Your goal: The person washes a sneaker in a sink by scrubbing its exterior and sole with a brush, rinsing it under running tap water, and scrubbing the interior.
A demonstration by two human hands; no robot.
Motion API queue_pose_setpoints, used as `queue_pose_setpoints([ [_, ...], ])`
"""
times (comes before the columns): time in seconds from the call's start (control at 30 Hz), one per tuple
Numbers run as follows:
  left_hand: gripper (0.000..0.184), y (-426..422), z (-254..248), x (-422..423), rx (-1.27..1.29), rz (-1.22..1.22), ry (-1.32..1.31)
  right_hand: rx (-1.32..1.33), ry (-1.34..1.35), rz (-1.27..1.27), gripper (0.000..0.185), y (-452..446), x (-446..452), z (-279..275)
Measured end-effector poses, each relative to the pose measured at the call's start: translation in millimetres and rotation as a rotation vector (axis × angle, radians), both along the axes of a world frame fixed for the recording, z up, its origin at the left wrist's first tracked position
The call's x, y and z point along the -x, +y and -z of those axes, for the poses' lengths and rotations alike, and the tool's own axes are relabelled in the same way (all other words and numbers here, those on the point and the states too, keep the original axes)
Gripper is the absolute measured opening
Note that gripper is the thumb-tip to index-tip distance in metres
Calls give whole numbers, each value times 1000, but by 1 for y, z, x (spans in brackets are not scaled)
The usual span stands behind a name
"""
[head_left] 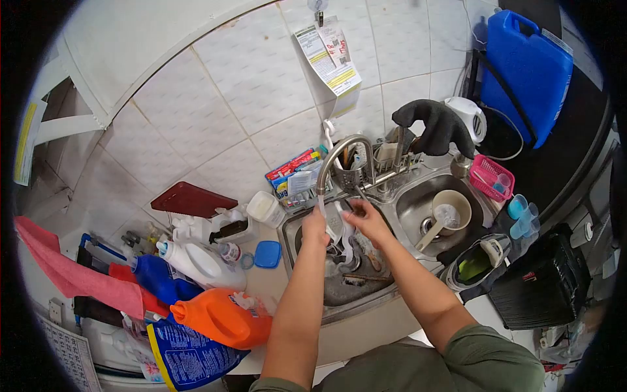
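My left hand (pixel 315 227) is closed in the stream below the curved faucet (pixel 344 145), over the left sink basin (pixel 333 313). Its fingers pinch a wet white strip (pixel 347 243), perhaps a shoelace, which hangs in folds. On the right, my right hand (pixel 368 222) is bent around the upper part of the same strip, fingers closed. The strip's exact kind is too small to make out. Beneath the hands, a scrub brush (pixel 354 281) and a second brush (pixel 372 256) lie in the basin.
The right basin holds a beige dipper (pixel 450 212). A sneaker (pixel 475 263) and a pink basket (pixel 491 176) stand to its right. Left of the sink are an orange detergent bottle (pixel 225 318), a white bottle (pixel 204 264), a blue lid (pixel 268 254) and a white tub (pixel 266 208).
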State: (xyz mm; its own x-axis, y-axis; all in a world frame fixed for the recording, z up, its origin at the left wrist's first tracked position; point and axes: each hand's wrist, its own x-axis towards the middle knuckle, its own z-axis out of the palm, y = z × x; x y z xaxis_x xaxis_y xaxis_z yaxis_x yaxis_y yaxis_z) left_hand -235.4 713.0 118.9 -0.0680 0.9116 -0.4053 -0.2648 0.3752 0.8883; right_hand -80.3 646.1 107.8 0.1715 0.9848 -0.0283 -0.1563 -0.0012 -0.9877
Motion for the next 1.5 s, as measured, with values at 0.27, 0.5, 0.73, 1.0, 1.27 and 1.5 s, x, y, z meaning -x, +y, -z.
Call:
queue_pose_setpoints([
  [0.27,35,-30,-45,12,-346,534,268,27,121,-51,83,-25,-11,-53],
  [0.5,50,-47,-9,61,-499,473,280,70,527,158,69,-33,-22,-71],
  [0.73,52,-33,-24,27,-101,476,-147,185,523,64,81,-42,-41,-59],
  [1.0,33,-19,-37,-21,-281,191,-406,167,624,113,53,-48,-57,-49],
  [1.27,19,10,-11,-34,-124,-79,-217,289,677,98,58,-49,-58,-54],
  [1.5,16,-5,-41,-31,-76,-44,-398,281,693,107,58,-43,-54,-46],
])
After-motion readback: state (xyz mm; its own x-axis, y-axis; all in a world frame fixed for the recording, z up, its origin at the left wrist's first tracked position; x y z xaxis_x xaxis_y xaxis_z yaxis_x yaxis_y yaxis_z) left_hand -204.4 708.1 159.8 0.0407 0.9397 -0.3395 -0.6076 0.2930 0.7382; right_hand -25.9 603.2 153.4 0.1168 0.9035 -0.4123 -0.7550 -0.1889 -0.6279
